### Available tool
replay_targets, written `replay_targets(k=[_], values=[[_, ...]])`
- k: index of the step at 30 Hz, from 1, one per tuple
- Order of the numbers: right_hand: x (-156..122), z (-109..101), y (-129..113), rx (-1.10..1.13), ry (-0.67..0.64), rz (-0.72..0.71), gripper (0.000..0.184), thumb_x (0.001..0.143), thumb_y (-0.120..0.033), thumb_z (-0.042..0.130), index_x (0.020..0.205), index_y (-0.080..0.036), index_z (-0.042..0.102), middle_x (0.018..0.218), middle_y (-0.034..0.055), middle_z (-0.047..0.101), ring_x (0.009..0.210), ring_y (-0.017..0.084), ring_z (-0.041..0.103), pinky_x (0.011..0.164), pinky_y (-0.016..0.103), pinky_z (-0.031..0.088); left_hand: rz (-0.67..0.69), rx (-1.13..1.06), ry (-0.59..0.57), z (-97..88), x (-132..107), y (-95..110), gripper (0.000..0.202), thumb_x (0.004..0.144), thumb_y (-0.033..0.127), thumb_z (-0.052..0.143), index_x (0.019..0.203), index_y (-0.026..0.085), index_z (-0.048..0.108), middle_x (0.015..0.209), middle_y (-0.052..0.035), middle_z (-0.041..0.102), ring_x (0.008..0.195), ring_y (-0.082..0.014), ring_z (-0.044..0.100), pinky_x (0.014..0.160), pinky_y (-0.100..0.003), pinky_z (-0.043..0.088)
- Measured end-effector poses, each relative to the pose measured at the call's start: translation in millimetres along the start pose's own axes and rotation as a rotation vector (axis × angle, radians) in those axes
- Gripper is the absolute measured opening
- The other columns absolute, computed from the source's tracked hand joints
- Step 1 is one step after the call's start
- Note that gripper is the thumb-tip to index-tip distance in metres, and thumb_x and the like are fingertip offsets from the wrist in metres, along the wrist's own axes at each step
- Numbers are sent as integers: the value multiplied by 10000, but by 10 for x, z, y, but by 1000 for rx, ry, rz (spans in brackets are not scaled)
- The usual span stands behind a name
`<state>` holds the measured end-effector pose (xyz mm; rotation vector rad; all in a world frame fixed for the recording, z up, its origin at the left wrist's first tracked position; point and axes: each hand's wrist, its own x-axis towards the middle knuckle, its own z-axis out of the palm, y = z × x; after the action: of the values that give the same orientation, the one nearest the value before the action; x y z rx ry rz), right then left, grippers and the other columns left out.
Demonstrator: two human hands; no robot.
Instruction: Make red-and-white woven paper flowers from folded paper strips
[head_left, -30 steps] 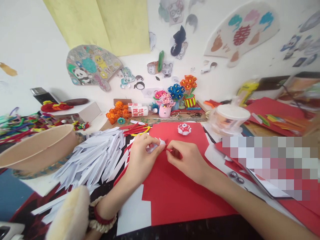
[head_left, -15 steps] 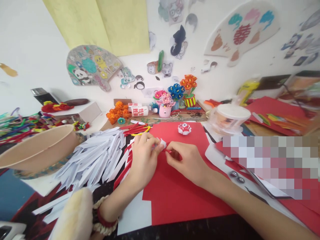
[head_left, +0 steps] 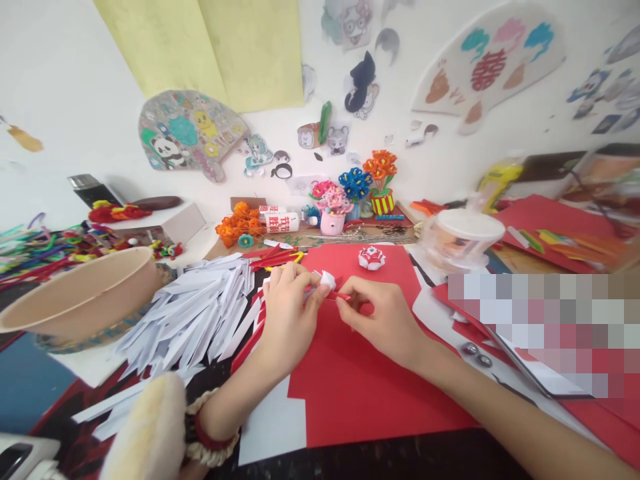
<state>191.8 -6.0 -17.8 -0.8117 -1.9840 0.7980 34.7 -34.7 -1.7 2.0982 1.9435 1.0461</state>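
My left hand (head_left: 289,312) is closed round a small folded piece of white and red paper (head_left: 326,281) above a red paper sheet (head_left: 360,373). My right hand (head_left: 381,319) pinches the red end of that same piece from the right, fingertips touching those of the left hand. A finished red and white paper flower (head_left: 371,257) lies on the red sheet just beyond my hands. A pile of folded white paper strips (head_left: 195,312) lies to the left of my left hand.
A tan bowl (head_left: 80,293) stands at the left, with coloured pipe cleaners (head_left: 35,247) behind it. A clear round container with a white lid (head_left: 460,239) stands at the right. Small pots of craft flowers (head_left: 350,193) and a glue bottle (head_left: 280,220) line the wall.
Both hands have shifted slightly up and to the right while working the small paper piece; the view has drifted a little. Nothing was picked up or let go.
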Motion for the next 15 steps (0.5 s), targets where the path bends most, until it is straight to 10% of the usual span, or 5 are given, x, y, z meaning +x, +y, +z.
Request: replay_targets(k=[15], values=[[-59,49,47,-229,9,-202,183,771,-92,483,647,-207,412,581,-42,470,494,89,416,497,210,331,-126,-342,110,6,27,-67,140,815,267,625,691,215,663,748,-12,609,824,-208,522,784,-366,384]])
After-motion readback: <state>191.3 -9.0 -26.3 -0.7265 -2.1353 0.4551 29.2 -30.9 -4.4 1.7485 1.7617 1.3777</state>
